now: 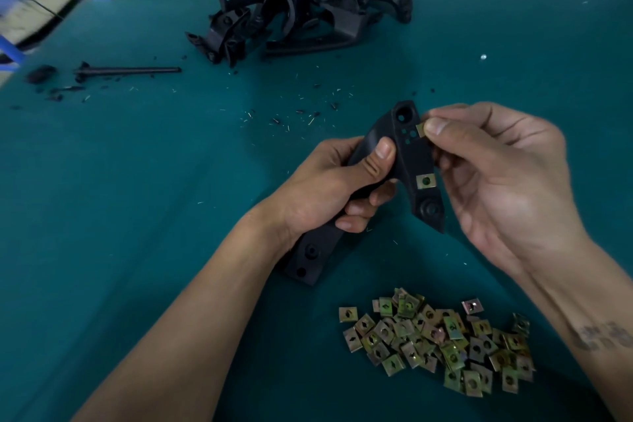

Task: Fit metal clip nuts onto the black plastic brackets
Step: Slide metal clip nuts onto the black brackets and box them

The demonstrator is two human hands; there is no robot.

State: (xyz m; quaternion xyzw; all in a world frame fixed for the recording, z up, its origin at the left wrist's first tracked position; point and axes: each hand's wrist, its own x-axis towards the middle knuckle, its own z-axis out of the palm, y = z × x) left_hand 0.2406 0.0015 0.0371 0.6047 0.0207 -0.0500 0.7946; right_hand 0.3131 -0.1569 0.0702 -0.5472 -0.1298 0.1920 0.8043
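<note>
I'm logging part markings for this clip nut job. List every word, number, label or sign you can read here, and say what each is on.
No text here can be read.
Right forearm: a dark tattoo, possibly characters, too blurred to read.
Black plastic bracket held in the left hand: only holes, no visible marking.
Pile of clip nuts: no stamp legible.
Cardboard box at far left: motion-blurred, nothing legible.

A green table (144,181) is carrying everything here. A heap of black plastic brackets (301,10) is sitting at its far edge, a loose pile of clip nuts (442,341) is lying near the front, and a black rod (130,70) (with plastic scraps around it) is resting at left.
</note>
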